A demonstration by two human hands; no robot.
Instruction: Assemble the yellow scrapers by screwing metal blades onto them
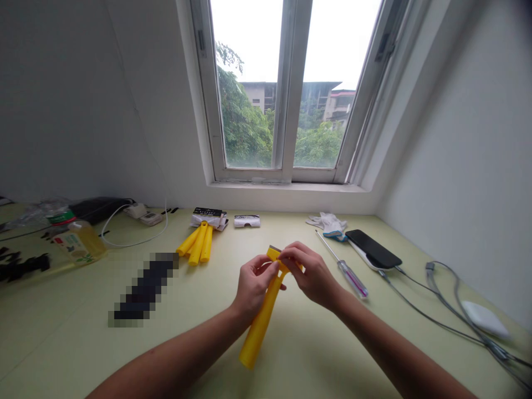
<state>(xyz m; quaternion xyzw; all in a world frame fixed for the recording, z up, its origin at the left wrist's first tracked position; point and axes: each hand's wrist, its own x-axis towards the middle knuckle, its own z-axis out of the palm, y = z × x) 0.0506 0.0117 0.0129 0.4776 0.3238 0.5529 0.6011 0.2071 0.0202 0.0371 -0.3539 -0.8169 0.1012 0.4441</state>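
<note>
Both hands point(254, 281) point(311, 272), nearly closed, pinch the yellow scraper point(262, 327), clear of the far table edge point(286, 216)

From here the scraper point(256, 332) looks like smooth plastic with a faint sheen, its blade point(275, 249) dull metal; the handles point(206, 244) beyond seem the same plastic. The screwdriver point(343, 267) pairs a metal shaft with a clear, glossy plastic grip. The phone point(374, 249) is glossy, the glove point(332, 223) cloth, the table point(199, 343) smooth, the wall point(469, 166) matt, the window's 2 panes point(253, 138) glass.
</note>
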